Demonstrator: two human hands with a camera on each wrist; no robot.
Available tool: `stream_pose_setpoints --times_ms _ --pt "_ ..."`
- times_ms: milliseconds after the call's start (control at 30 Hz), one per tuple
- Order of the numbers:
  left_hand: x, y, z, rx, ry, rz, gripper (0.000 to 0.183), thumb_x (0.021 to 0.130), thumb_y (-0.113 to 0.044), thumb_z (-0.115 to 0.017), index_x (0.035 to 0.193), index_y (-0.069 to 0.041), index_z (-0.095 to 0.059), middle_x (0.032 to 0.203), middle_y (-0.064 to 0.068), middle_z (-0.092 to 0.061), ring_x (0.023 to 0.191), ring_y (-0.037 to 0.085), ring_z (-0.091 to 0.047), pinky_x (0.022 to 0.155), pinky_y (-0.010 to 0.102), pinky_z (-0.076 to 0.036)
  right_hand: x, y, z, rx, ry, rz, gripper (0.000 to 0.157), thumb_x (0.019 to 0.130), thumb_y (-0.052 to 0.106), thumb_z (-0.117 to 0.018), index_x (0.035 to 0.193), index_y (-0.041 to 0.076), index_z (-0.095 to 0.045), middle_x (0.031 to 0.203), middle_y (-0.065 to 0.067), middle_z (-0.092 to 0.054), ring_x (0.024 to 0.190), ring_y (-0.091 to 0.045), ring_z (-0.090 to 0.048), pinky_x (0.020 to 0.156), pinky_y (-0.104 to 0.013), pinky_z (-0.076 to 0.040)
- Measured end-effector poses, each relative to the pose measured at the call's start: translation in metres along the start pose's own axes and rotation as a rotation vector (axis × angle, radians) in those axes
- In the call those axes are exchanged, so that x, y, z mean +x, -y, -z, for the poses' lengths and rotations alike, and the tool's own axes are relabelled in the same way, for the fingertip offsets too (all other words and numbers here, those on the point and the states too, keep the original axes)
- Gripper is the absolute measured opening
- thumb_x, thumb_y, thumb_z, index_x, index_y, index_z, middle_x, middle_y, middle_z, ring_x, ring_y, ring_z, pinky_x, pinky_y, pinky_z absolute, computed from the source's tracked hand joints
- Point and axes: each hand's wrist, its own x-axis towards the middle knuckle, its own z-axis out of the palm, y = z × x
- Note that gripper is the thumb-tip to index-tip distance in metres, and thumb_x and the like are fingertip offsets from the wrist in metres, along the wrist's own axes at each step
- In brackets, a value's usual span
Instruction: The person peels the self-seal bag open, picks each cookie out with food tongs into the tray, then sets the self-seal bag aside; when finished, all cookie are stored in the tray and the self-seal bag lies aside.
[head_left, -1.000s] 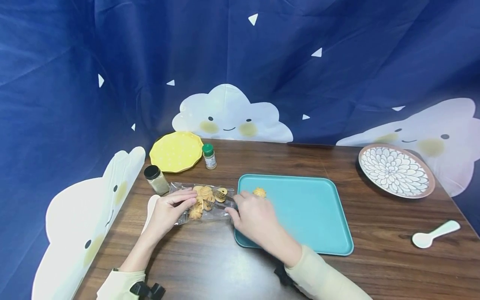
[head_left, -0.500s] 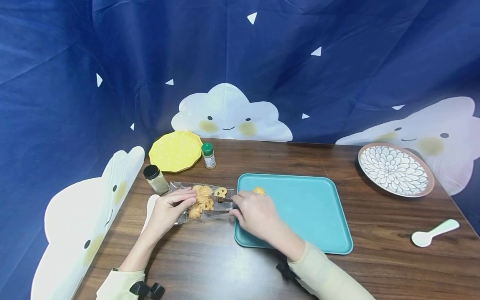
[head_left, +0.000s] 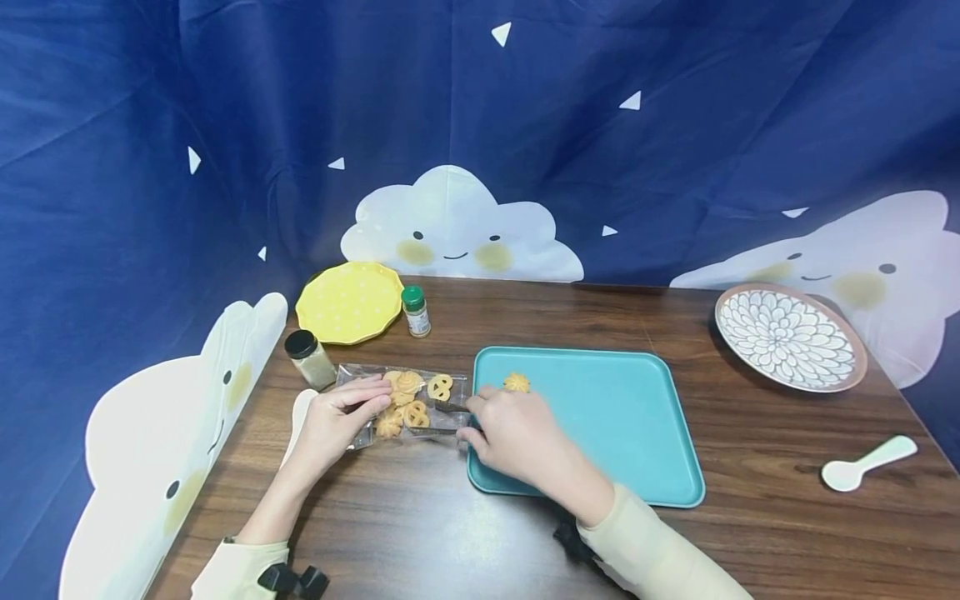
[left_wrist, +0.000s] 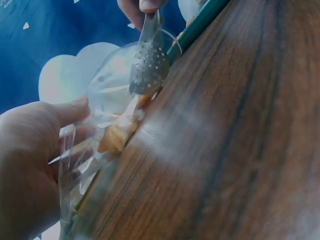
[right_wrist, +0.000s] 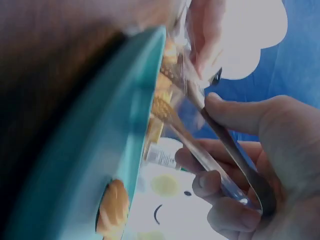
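Note:
My left hand (head_left: 335, 423) holds a clear plastic bag (left_wrist: 107, 105) at its left part, the thumb on one side and fingers on the other. Several cookies lie in the bag, among them a pretzel-shaped cookie (head_left: 439, 387) and a swirled one (head_left: 408, 383). With my right hand (head_left: 517, 433) I grip metal tongs (right_wrist: 227, 140), whose perforated tips reach into the bag's right end. The tongs' two arms stand apart, with no cookie plainly between them. One cookie (head_left: 516, 382) rests on the teal tray (head_left: 600, 425), just beyond my right hand.
Behind the bag stand a black-lidded jar (head_left: 311, 360), a yellow plate (head_left: 349, 302) and a green-capped shaker (head_left: 416, 312). A white spoon-like handle (head_left: 298, 421) lies partly behind my left hand. Far right are a petal-patterned plate (head_left: 791, 337) and a pale spoon (head_left: 866, 464).
The tongs have shifted slightly toward me and their arms have spread wider. The pretzel-shaped cookie shows more fully now. My left hand stays where it was.

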Motion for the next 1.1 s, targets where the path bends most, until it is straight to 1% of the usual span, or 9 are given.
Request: stream_pose_setpoints --times_ms 133,200,333,433,600,733,867,1033,1100 --pt "0.0 -0.001 0.001 0.003 0.0 -0.007 0.022 0.089 -0.029 -0.079 0.107 -0.016 -0.08 0.12 0.001 -0.077 0.125 0.024 -0.068 0.106 0.003 -0.044 -0.001 0.007 -0.005 -0.009 -0.052 0.02 0.031 0.094 0.046 -0.067 0.102 0.016 -0.074 0.089 0.003 -0.07 0.074 -0.015 -0.07 0.053 -0.034 -0.055" --pt "0.0 -0.001 0.002 0.003 0.002 -0.01 0.022 0.089 -0.029 -0.079 0.107 -0.017 -0.08 0.12 0.001 -0.077 0.125 0.024 -0.068 0.106 0.004 -0.044 0.0 0.008 -0.006 -0.017 -0.072 0.031 0.028 0.094 0.044 -0.068 0.101 0.017 -0.073 0.089 0.004 -0.07 0.075 -0.014 -0.07 0.053 -0.033 -0.055" --pt "0.0 -0.001 0.002 0.008 0.002 -0.018 0.022 0.089 -0.029 -0.078 0.107 -0.017 -0.08 0.12 0.002 -0.077 0.124 0.024 -0.068 0.105 0.004 -0.045 0.001 0.004 -0.005 -0.029 -0.103 0.056 0.025 0.092 0.04 -0.073 0.103 0.018 -0.075 0.092 0.005 -0.073 0.078 -0.014 -0.072 0.055 -0.032 -0.058" --pt "0.0 -0.001 0.002 0.009 0.003 -0.022 0.021 0.089 -0.028 -0.078 0.107 -0.017 -0.08 0.12 0.002 -0.077 0.124 0.024 -0.068 0.105 0.004 -0.045 0.002 -0.002 -0.003 -0.027 -0.083 0.054 0.028 0.092 0.04 -0.073 0.107 0.017 -0.076 0.095 0.004 -0.075 0.081 -0.014 -0.073 0.056 -0.033 -0.059" --pt "0.0 -0.001 0.002 0.006 0.008 -0.031 0.021 0.089 -0.028 -0.078 0.107 -0.016 -0.08 0.12 0.002 -0.077 0.125 0.025 -0.068 0.106 0.004 -0.045 0.001 -0.016 0.0 0.005 0.003 0.02 0.034 0.092 0.046 -0.072 0.112 0.019 -0.075 0.101 0.004 -0.075 0.087 -0.015 -0.074 0.06 -0.035 -0.061" --pt "0.0 0.0 0.002 0.009 0.007 -0.024 0.022 0.089 -0.029 -0.078 0.107 -0.017 -0.08 0.12 0.001 -0.077 0.124 0.023 -0.068 0.106 0.004 -0.045 -0.002 -0.025 -0.001 0.04 0.013 0.024 0.033 0.091 0.045 -0.073 0.113 0.02 -0.075 0.104 0.005 -0.075 0.091 -0.015 -0.074 0.061 -0.037 -0.061" --pt "0.0 0.001 0.002 0.006 0.004 -0.02 0.022 0.089 -0.03 -0.078 0.106 -0.017 -0.08 0.12 0.001 -0.077 0.124 0.022 -0.068 0.106 0.005 -0.046 -0.002 -0.031 -0.004 0.033 -0.017 0.075 0.03 0.092 0.044 -0.072 0.111 0.02 -0.075 0.099 0.006 -0.073 0.084 -0.014 -0.072 0.058 -0.035 -0.058" --pt "0.0 0.004 0.001 0.004 0.0 -0.031 0.02 0.089 -0.028 -0.078 0.104 -0.017 -0.081 0.119 0.0 -0.077 0.124 0.022 -0.069 0.106 0.005 -0.046 -0.003 -0.035 -0.009 0.017 -0.094 0.148 0.023 0.093 0.039 -0.072 0.103 0.019 -0.075 0.089 0.007 -0.07 0.076 -0.012 -0.069 0.059 -0.033 -0.058" --pt "0.0 0.004 0.001 -0.001 0.001 -0.023 0.019 0.088 -0.029 -0.078 0.104 -0.018 -0.081 0.118 -0.002 -0.078 0.124 0.019 -0.069 0.106 0.006 -0.047 -0.004 -0.036 -0.011 0.018 -0.117 0.165 0.021 0.094 0.038 -0.072 0.1 0.019 -0.075 0.085 0.007 -0.068 0.073 -0.011 -0.067 0.058 -0.032 -0.057"
